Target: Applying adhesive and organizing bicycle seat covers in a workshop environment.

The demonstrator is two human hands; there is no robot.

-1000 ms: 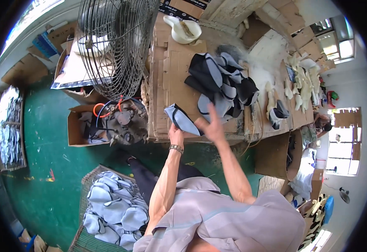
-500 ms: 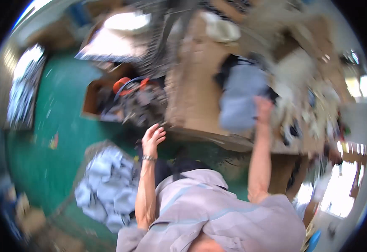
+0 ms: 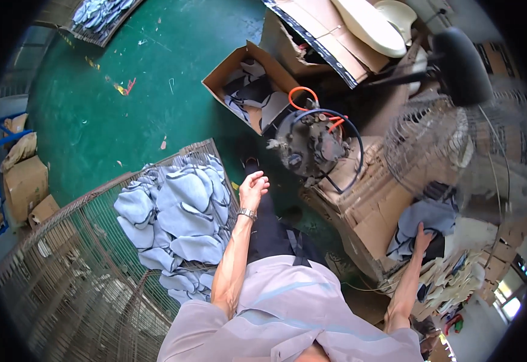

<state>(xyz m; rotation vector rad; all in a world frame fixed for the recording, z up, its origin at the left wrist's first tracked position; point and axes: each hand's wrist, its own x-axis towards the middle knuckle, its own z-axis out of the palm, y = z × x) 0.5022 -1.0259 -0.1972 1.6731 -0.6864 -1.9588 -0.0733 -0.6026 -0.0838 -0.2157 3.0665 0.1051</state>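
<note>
My right hand (image 3: 422,239) reaches to the right, its fingers on a stack of grey-blue cut fabric pieces (image 3: 409,224) with dark edges. The hand looks closed on the stack's near side; its fingertips are partly hidden. My left hand (image 3: 254,189) hangs in front of my body, fingers loosely bent and apart, with nothing in it. A metal-banded watch (image 3: 247,213) circles the left wrist. Beside the left forearm, a heap of similar grey-blue pieces (image 3: 185,202) lies on a wire mesh rack (image 3: 103,217).
A caged fan (image 3: 426,145) stands above flattened cardboard (image 3: 390,208) at the right. Past my left hand are a machine with an orange hose (image 3: 320,145) and an open carton (image 3: 230,69) of pieces. Pale scraps (image 3: 450,274) pile near my right forearm.
My view has turned left, bringing the mesh rack and its heap further into sight. My right hand stays at the grey-blue stack. The left fingers are more bent than before.
</note>
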